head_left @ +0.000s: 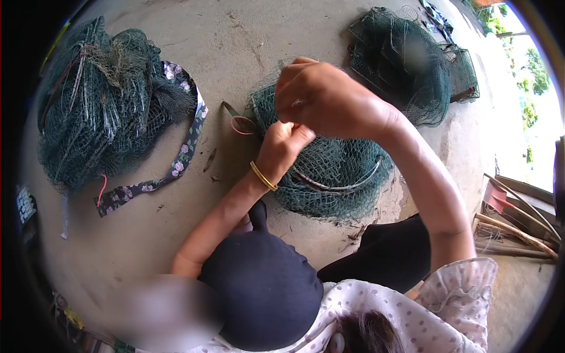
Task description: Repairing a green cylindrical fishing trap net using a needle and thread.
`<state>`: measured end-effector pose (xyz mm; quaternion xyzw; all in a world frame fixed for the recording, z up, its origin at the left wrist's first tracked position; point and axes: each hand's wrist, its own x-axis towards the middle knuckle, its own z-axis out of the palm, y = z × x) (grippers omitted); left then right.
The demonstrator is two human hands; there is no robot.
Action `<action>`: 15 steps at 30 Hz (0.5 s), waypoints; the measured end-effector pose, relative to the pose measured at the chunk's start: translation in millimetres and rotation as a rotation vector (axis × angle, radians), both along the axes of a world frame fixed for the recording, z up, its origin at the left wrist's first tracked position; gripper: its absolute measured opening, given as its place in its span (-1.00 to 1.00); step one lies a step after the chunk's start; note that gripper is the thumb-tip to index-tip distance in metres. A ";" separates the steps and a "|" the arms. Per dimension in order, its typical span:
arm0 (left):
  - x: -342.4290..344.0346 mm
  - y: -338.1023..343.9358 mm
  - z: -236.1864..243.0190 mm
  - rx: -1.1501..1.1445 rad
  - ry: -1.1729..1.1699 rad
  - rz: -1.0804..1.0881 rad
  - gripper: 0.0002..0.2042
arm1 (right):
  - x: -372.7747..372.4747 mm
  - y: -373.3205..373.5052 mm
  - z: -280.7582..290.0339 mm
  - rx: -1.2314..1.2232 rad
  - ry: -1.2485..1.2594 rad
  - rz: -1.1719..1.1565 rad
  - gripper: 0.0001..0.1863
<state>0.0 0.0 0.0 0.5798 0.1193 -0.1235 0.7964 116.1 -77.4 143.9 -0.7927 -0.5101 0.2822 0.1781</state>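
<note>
Left hand [282, 152] and right hand [318, 97] are hovering over a green net [335, 167] on the floor [229, 41]; their curled grip is obscuring whether anything is held; a dark item [25, 203] is bearing unreadable markings.

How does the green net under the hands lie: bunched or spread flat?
Bunched: the green net sits on the floor as a rounded heap, its mesh overlapping in layers.

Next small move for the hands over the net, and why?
Probably ease the right hand slightly aside, with the left hand as anchor: they meet above the green net, and the right covers the left's fingertips, so anything pinched there is hidden.
</note>
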 end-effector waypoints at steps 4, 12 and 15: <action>-2.2 -16.0 16.9 -0.006 -0.304 0.139 -0.65 | -26.5 18.0 -11.1 -0.002 -0.398 0.404 -0.91; 0.3 -45.3 4.3 -0.756 -0.241 0.589 -0.73 | -28.5 3.7 -16.4 0.062 -0.318 0.354 -0.91; -8.1 -15.3 -10.3 0.336 -0.315 0.215 -0.66 | -5.6 3.6 -10.8 0.049 -0.005 0.107 -0.86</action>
